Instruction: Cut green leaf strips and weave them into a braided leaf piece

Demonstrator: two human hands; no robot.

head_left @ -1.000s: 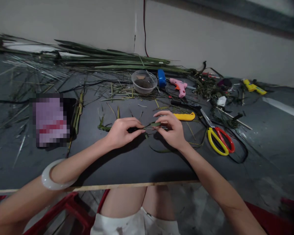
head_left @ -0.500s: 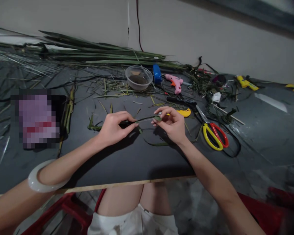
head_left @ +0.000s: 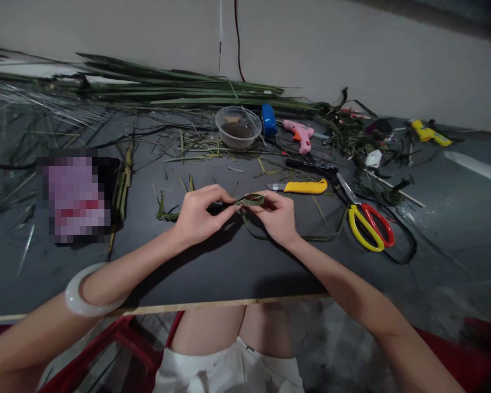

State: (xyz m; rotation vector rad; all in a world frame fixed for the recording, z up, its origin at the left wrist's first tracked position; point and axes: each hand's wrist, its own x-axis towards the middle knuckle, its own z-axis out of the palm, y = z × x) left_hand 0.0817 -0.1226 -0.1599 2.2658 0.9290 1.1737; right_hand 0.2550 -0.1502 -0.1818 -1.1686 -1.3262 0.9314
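Observation:
Between my two hands is a narrow green leaf strip [head_left: 253, 200], bent into a small loop. My left hand [head_left: 204, 214] pinches a dark green piece, whose leafy end [head_left: 166, 214] sticks out on the left over the grey table. My right hand [head_left: 277, 215] is closed on the looped strip, its fingertips close to those of my left hand. A long tail of strip [head_left: 319, 238] curves away under my right hand toward the scissors. Just behind my right hand lies a yellow utility knife [head_left: 306, 186] with its blade pointing left.
Red-and-yellow-handled scissors [head_left: 370, 226] lie at right. A clear bowl [head_left: 238, 128], blue roll [head_left: 269, 120] and pink glue gun [head_left: 299, 135] stand farther back. Long leaves [head_left: 167, 87] line the wall; a blurred purple item [head_left: 73, 191] is at left.
My right hand has moved in toward my left hand, and the strip between them now forms a loop. The yellow knife has come into fuller view. The whole view has shifted slightly.

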